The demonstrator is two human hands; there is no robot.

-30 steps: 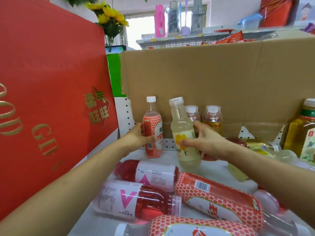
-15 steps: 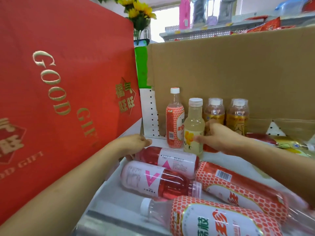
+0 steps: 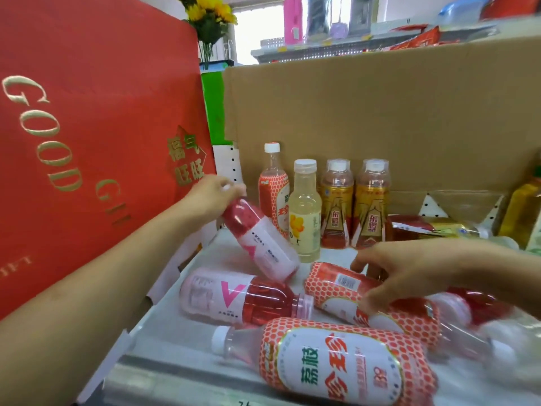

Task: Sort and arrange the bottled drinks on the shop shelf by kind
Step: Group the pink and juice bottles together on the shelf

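The left grip point(image 3: 213, 191) clasps the pink bottle point(image 3: 257, 238) by its cap end, tilted, just left of the standing yellow bottle point(image 3: 304, 212). The right grip point(image 3: 409, 268) arches over a lying lychee bottle point(image 3: 336, 285) in front of the yellow bottle; whether it clasps it I cannot tell. The step looks like standing the pink bottle up; next it needs setting upright on the shelf point(image 3: 336, 254)

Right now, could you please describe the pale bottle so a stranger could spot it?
Follow the cardboard wall down to the upright bottles at its foot. The pale bottle stands second from the left; only it has a yellow flower on its label.
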